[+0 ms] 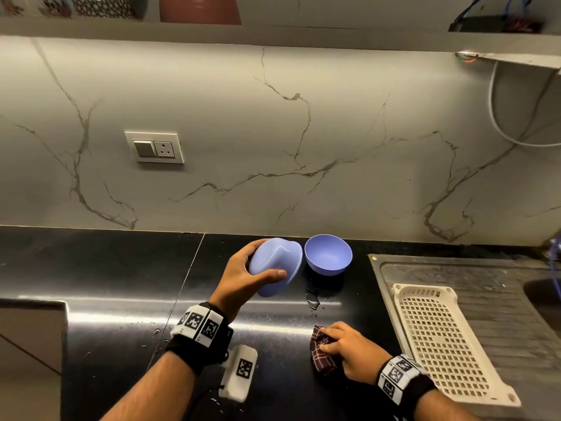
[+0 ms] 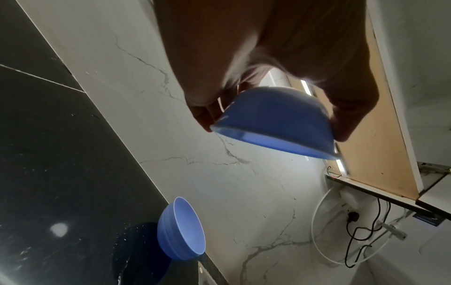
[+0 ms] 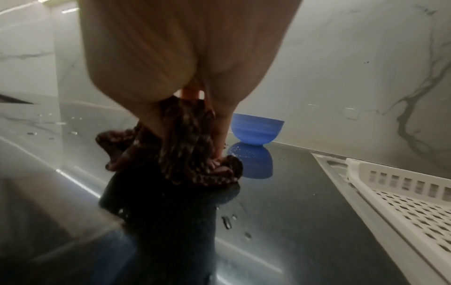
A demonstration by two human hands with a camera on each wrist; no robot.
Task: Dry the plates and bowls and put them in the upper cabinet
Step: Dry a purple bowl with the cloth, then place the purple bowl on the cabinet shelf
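Note:
My left hand (image 1: 258,268) grips a blue bowl (image 1: 277,264) turned base-up and tilted, lifted above the black counter; in the left wrist view its fingers (image 2: 351,115) curl round the bowl (image 2: 275,119) from above. A second blue bowl (image 1: 328,254) (image 2: 182,229) (image 3: 256,128) stands upright on the counter by the wall, just right of the held one. My right hand (image 1: 337,344) grips a bunched dark checked cloth (image 1: 323,350) (image 3: 180,138) against the counter near the front.
A white perforated drying tray (image 1: 437,338) (image 3: 400,194) lies on the steel sink drainboard (image 1: 485,271) at right. Water puddles (image 1: 312,300) and drops wet the black counter (image 1: 121,268). A white tagged box (image 1: 239,375) sits near the front. A shelf edge (image 1: 212,31) runs above the marble wall.

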